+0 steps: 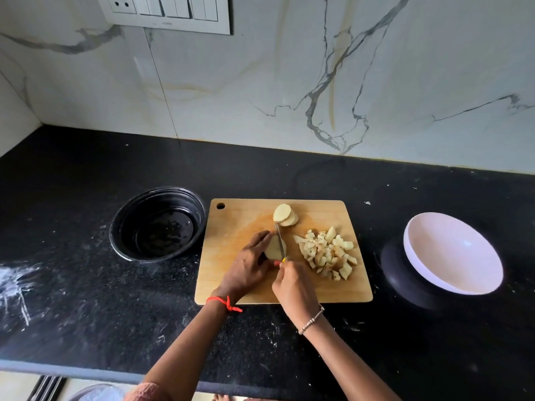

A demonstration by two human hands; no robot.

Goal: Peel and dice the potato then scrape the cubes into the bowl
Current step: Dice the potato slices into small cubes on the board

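Presently, a peeled potato piece [272, 251] is held down on the cutting board [231, 224] by the left hand [246, 267], whose fingers are curled over its left side and far end. The right hand [293, 287] is closed around the handle of a knife [280, 241]; of the handle only a yellow tip is seen above the knuckles. The blade is directed away from the right hand and is set on edge into the potato piece, just right of the left fingertips. At the near end of the potato piece the two hands are very close; whether they touch cannot be determined.

A short stack of potato slices [285, 217] is noted beyond the knife tip, apart from both hands, the slices leaning on one another. A heap of diced cubes [327, 253] is recorded on the board to the right of the right hand, near it but untouched.

A white bowl [451, 253] is located well to the right of the right hand, off the board, tilted and propped on a dark round object [405, 287]. A black bowl [157, 224] is located to the left of the left hand, just beside the board's left edge. A red thread [224, 302] is worn on the left wrist and a beaded bracelet [311, 319] on the right. Board and bowls are all borne by a black stone counter [86, 299].
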